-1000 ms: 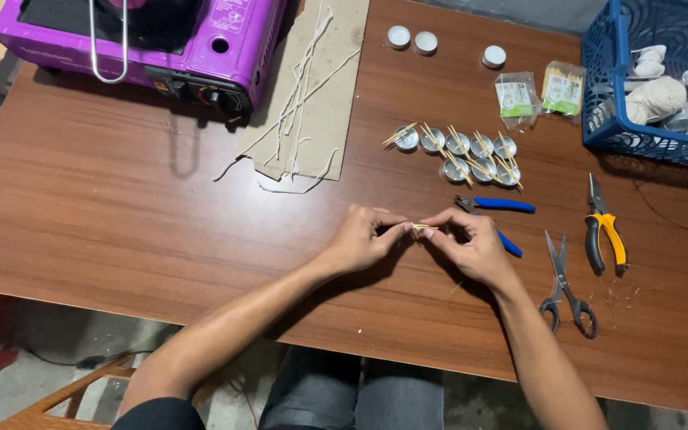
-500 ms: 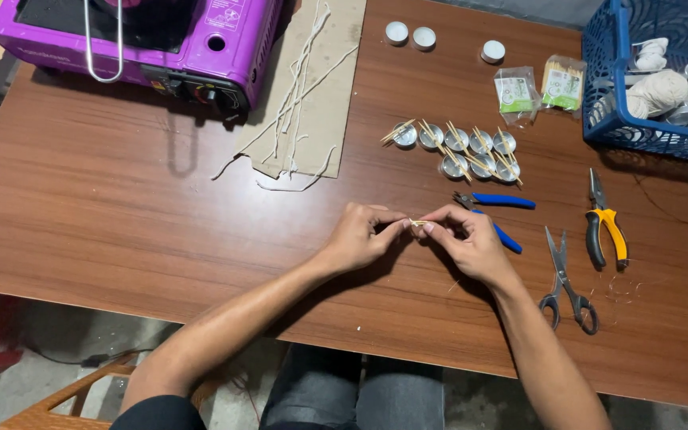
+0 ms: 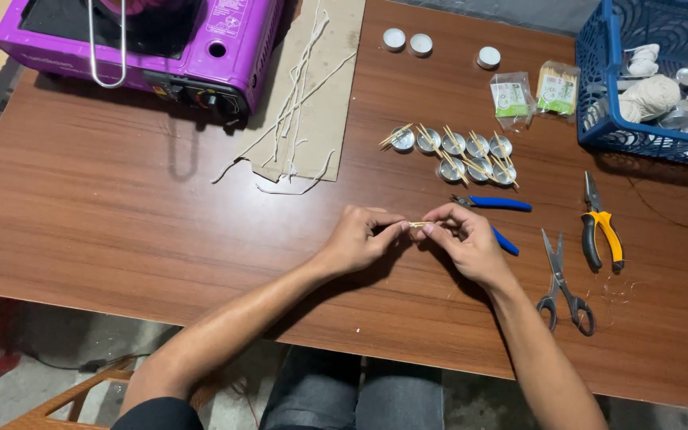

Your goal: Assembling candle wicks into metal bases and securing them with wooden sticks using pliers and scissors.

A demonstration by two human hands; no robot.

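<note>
My left hand [image 3: 357, 238] and my right hand [image 3: 463, 240] meet fingertip to fingertip over the middle of the brown wooden table [image 3: 121, 215]. Between them they pinch a small pale wooden stick [image 3: 416, 225], held level just above the tabletop. Right behind my hands lies a cluster of small round metal cups [image 3: 463, 151] with thin sticks laid across them. Blue-handled pliers [image 3: 497, 205] lie just beyond and partly under my right hand.
A purple portable gas stove [image 3: 153, 40] sits at the far left beside cardboard [image 3: 320, 87] with white wick strings. Scissors [image 3: 563, 283] and yellow-handled pliers [image 3: 599, 223] lie to the right. A blue basket [image 3: 599, 95], two small packets [image 3: 531, 91] and three tealights [image 3: 420, 44] stand at the back.
My hands have stayed joined at the fingertips in the same spot, with only small finger shifts on the stick. Nothing else on the table has moved.
</note>
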